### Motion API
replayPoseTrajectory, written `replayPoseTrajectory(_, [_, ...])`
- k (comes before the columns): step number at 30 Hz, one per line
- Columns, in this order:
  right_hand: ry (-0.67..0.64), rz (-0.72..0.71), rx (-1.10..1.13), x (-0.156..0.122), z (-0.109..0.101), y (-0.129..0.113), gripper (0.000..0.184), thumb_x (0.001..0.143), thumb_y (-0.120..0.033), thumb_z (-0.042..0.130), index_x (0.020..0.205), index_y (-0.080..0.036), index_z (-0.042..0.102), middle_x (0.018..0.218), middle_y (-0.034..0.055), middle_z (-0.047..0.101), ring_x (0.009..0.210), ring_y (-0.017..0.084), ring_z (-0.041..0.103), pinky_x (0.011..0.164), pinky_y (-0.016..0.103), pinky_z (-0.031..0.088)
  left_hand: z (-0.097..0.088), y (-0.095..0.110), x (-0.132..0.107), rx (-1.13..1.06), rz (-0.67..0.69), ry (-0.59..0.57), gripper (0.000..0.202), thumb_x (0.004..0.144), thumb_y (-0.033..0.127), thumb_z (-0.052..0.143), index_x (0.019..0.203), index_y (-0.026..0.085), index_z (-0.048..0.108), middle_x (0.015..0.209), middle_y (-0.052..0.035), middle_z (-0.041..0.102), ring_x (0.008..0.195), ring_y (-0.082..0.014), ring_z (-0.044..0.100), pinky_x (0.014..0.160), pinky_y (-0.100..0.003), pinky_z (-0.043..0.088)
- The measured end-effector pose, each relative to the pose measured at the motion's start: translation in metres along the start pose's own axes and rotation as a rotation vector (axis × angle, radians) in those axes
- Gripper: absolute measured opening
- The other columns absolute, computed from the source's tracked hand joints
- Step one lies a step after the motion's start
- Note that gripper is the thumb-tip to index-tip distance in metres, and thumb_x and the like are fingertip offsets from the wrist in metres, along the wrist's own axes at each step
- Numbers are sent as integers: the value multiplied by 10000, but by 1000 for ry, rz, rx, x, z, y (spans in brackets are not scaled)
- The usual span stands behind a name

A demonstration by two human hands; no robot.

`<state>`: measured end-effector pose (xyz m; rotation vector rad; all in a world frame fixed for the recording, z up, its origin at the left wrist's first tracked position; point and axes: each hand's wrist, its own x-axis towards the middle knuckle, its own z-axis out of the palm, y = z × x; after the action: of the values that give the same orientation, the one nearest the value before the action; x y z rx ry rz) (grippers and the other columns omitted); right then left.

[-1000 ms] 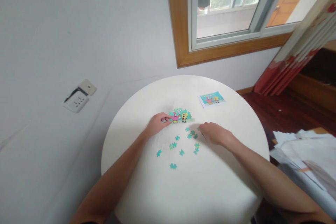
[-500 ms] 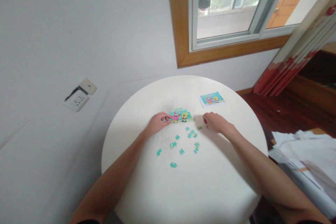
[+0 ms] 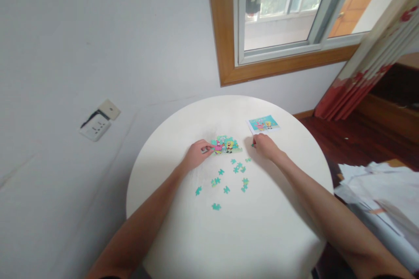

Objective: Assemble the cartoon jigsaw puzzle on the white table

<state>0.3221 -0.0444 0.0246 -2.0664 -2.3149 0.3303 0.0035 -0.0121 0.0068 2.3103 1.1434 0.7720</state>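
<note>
A partly assembled cartoon jigsaw (image 3: 226,144) lies near the middle of the round white table (image 3: 229,235). My left hand (image 3: 195,154) rests at its left edge, fingers curled with the fingertips pressing on the puzzle. My right hand (image 3: 264,145) is just right of the puzzle, fingers pinched on a small teal piece (image 3: 253,144). Several loose teal pieces (image 3: 225,178) are scattered on the table in front of the puzzle, between my forearms. A small reference picture card (image 3: 263,124) lies beyond my right hand.
The table stands against a white wall with a socket plate (image 3: 98,121) at the left. A wood-framed window (image 3: 281,30) is behind it, a curtain (image 3: 366,65) at the right. Stacked papers (image 3: 382,192) lie beside the table's right edge above a dark wood floor.
My right hand has lifted from the loose pieces and moved up and away to the puzzle's right edge, pinching a teal piece. My left hand has stayed on the puzzle.
</note>
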Motion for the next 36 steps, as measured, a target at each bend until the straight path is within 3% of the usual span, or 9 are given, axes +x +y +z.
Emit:
replayPoseTrajectory(5, [-22, -65, -25, -8, -3, -11, 227, 861, -49, 523, 1045, -111, 640, 1146, 169, 632, 1030, 242, 597, 764, 266, 385, 3, 6, 2, 81, 129, 92, 137, 908, 270, 624, 976, 216, 730, 958, -59, 687, 927, -198, 605, 864, -351, 482])
replayPoseTrajectory(12, [-16, -109, 11, -5, -2, -15, 256, 884, -63, 513, 1112, -134, 606, 1075, 134, 664, 977, 224, 612, 716, 262, 359, 7, 4, 2, 113, 151, 79, 242, 918, 306, 617, 1135, 244, 704, 1194, -83, 673, 1124, -239, 588, 1032, -447, 456])
replayPoseTrajectory(15, [-7, -103, 33, -3, 0, -14, 209, 886, -62, 515, 1048, -141, 620, 1084, 122, 654, 985, 212, 606, 723, 256, 358, 7, 5, 2, 103, 137, 60, 256, 927, 323, 603, 1148, 240, 702, 1217, -89, 666, 1150, -243, 584, 1054, -461, 450])
replayPoseTrajectory(19, [11, -80, 81, -2, -2, -15, 144, 924, -171, 545, 1041, -143, 625, 1102, 119, 635, 984, 207, 598, 739, 259, 371, 8, 4, 2, 118, 145, 34, 280, 948, 338, 577, 1188, 246, 689, 1264, -85, 656, 1203, -238, 574, 1097, -457, 433])
replayPoseTrajectory(25, [-2, -144, 88, -4, -5, -17, 111, 908, -186, 594, 1007, -157, 634, 1122, 117, 617, 1014, 213, 585, 757, 259, 393, 10, -2, 1, 161, 187, -103, 384, 961, 361, 562, 1332, 270, 605, 1448, -63, 553, 1413, -260, 416, 1185, -517, 341])
replayPoseTrajectory(32, [-2, -278, 54, -3, -3, -16, 119, 928, -171, 561, 1012, -135, 638, 1104, 133, 629, 1041, 219, 578, 848, 267, 402, 9, 0, 0, 123, 165, -159, 405, 940, 347, 601, 1339, 280, 604, 1469, -76, 531, 1400, -263, 438, 1177, -495, 352])
replayPoseTrajectory(36, [-12, -292, 78, 0, -3, -17, 191, 922, -156, 567, 1106, -141, 613, 1097, 121, 650, 1026, 207, 594, 835, 259, 396, 7, 4, -1, 88, 149, -149, 386, 910, 339, 648, 1291, 276, 640, 1436, -99, 560, 1369, -277, 468, 1165, -515, 354])
